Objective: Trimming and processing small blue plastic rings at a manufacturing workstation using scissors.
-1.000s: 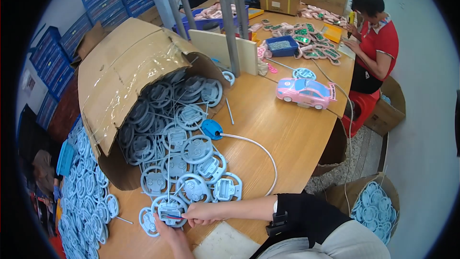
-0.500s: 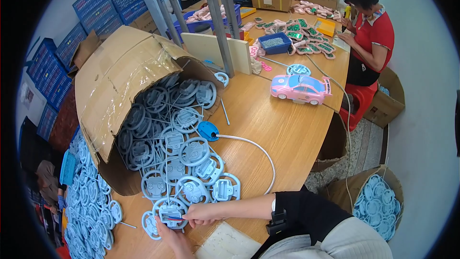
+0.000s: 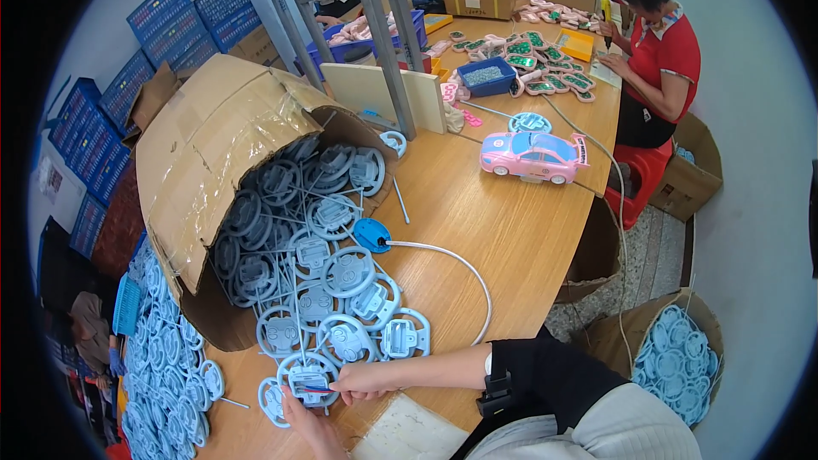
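On the far left, a heap of pale-blue steering-wheel parts (image 3: 162, 375) lay on the floor below the table edge. Next to it, a tipped cardboard box (image 3: 213, 145) spilled more of the same toy wheels (image 3: 315, 238) across the wooden table (image 3: 511, 230). At the near edge, the left hand (image 3: 308, 428) came up from below with its fingers curled under one steering wheel (image 3: 305, 375), supporting it from beneath. The right hand (image 3: 368, 385) reached in from the right, its fingertips pinched closed on the small piece at that wheel's hub; what exactly they held was too small to tell. To do this well, the wheel probably needed to stay flat and steady in the left hand while the right kept its pinch centred on the hub. Further right, a blue dome-shaped unit (image 3: 371, 235) with a white cable (image 3: 464, 268) lay on the table, then a pink toy car (image 3: 533, 156). A co-worker in a red shirt (image 3: 669, 55) sat at the far right.
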Demonstrator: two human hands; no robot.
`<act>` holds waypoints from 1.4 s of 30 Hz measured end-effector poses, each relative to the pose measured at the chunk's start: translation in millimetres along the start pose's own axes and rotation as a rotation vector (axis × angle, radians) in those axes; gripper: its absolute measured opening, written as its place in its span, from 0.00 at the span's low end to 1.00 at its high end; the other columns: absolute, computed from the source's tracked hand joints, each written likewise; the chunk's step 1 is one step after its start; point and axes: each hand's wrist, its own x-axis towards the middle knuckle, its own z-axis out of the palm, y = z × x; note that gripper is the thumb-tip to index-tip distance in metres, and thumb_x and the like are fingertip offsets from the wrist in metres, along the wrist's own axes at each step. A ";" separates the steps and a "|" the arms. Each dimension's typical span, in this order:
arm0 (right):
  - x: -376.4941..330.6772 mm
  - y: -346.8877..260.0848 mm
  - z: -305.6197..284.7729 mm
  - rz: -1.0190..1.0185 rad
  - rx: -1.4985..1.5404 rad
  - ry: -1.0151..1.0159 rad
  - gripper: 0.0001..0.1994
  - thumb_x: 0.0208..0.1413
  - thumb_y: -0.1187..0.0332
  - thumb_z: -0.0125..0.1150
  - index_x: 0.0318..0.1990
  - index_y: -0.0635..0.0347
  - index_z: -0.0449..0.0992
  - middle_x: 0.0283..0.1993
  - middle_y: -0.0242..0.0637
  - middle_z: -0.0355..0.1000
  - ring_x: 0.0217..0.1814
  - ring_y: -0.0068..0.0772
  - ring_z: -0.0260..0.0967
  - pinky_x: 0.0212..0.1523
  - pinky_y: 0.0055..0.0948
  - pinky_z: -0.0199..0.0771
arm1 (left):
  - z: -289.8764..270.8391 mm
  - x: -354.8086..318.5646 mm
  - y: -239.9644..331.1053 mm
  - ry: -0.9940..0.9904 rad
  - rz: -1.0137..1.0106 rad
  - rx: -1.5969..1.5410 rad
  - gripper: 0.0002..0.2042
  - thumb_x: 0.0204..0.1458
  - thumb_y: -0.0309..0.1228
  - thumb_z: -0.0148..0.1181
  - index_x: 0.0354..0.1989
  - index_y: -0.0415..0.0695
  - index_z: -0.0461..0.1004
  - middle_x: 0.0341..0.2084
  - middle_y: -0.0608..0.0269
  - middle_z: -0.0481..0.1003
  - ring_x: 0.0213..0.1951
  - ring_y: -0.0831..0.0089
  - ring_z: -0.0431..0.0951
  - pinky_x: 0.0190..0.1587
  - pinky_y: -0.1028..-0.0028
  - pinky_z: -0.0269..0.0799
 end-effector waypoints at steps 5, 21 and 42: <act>-3.5 -2.2 -1.5 -0.043 0.027 -0.010 0.21 0.54 0.56 0.38 0.19 0.65 0.65 0.07 0.21 0.45 0.06 0.13 0.36 0.05 0.17 0.34 | 0.9 -6.8 1.1 -0.043 -0.091 -0.166 0.14 0.51 0.36 0.45 0.41 0.40 0.60 0.33 0.59 0.69 0.34 0.73 0.72 0.32 0.75 0.70; -8.8 -7.3 -5.7 -0.070 0.081 -0.136 0.21 0.54 0.56 0.38 0.21 0.66 0.64 0.07 0.21 0.44 0.06 0.11 0.36 0.05 0.16 0.32 | -15.4 -4.4 -0.4 -0.346 -0.077 0.050 0.23 0.38 0.19 0.54 0.46 0.39 0.56 0.36 0.59 0.68 0.38 0.70 0.70 0.40 0.73 0.68; -7.6 -4.4 -7.5 -0.061 0.071 -0.110 0.21 0.54 0.56 0.38 0.20 0.65 0.63 0.07 0.21 0.44 0.06 0.12 0.35 0.05 0.17 0.32 | -0.9 -8.6 8.9 -0.337 -0.190 0.050 0.20 0.38 0.16 0.52 0.43 0.38 0.58 0.34 0.58 0.68 0.35 0.71 0.72 0.34 0.76 0.72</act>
